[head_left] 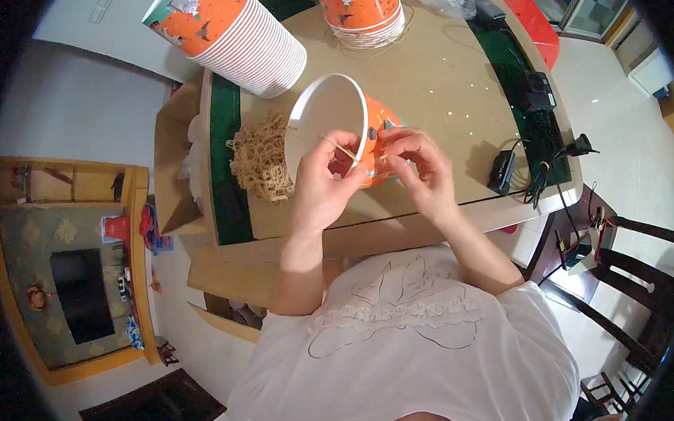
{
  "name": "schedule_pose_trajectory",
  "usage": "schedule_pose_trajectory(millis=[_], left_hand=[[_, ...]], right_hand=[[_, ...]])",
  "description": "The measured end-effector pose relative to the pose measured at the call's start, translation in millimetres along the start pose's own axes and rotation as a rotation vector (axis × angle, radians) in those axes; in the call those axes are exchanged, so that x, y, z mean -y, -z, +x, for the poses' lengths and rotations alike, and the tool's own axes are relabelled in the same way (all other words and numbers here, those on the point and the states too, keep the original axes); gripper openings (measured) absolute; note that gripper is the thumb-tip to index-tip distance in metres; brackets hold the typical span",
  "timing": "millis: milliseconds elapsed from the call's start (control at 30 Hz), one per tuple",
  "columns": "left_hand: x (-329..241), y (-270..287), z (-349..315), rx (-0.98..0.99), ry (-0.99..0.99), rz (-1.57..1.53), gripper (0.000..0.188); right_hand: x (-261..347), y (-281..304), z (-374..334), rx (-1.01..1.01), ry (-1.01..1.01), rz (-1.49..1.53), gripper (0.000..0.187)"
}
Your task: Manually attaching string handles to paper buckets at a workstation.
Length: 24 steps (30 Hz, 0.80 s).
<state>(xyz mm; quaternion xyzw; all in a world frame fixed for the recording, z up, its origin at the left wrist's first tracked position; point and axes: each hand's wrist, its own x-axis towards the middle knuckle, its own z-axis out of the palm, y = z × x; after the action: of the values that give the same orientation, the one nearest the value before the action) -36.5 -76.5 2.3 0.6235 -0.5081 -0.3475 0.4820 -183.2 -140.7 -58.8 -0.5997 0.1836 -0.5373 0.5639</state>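
Note:
A paper bucket (324, 109), white inside and orange printed outside, lies tilted on the table with its mouth facing left. At the rim, my left hand (326, 173) is closed, pinching a thin tan twine (339, 146). My right hand (424, 170) is bent against the bucket's orange side, thumb and fingers brought together. Whatever sits between those fingertips is too small to make out. A loose heap of tan twine loops (263, 159) rests beside the bucket, left of my left hand.
Beyond the bucket lean a tall nested stack of orange paper buckets (251, 49) and a second stack (362, 14) with twine around its base. Black power adapters (503, 170) and cables line the table's right side. An open cardboard box (177, 168) stands at the left edge.

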Motion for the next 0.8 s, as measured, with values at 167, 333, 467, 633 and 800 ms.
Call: schedule_pose_trajectory(millis=[167, 333, 467, 633, 800], left_hand=[[-6.3, -2.3, 1.1, 0.03, 0.038, 0.009, 0.02], [0.5, -2.5, 3.8, 0.015, 0.078, 0.02, 0.019], [0.8, -7.8, 8.0, 0.037, 0.059, 0.049, 0.017], [-2.1, -9.7, 9.1, 0.111, 0.087, 0.073, 0.025], [-13.0, -6.6, -1.2, 0.044, 0.013, -0.153, 0.029]], right_hand=[[6.4, 0.4, -0.9, 0.053, 0.198, -0.197, 0.01], [10.5, 2.1, 0.3, 0.118, 0.366, -0.343, 0.012], [-1.8, -0.9, -6.5, 0.043, 0.12, -0.176, 0.008], [8.8, 3.5, 0.5, -0.004, -0.327, 0.103, 0.006], [1.2, 13.5, 2.2, 0.018, -0.374, 0.056, 0.006]])
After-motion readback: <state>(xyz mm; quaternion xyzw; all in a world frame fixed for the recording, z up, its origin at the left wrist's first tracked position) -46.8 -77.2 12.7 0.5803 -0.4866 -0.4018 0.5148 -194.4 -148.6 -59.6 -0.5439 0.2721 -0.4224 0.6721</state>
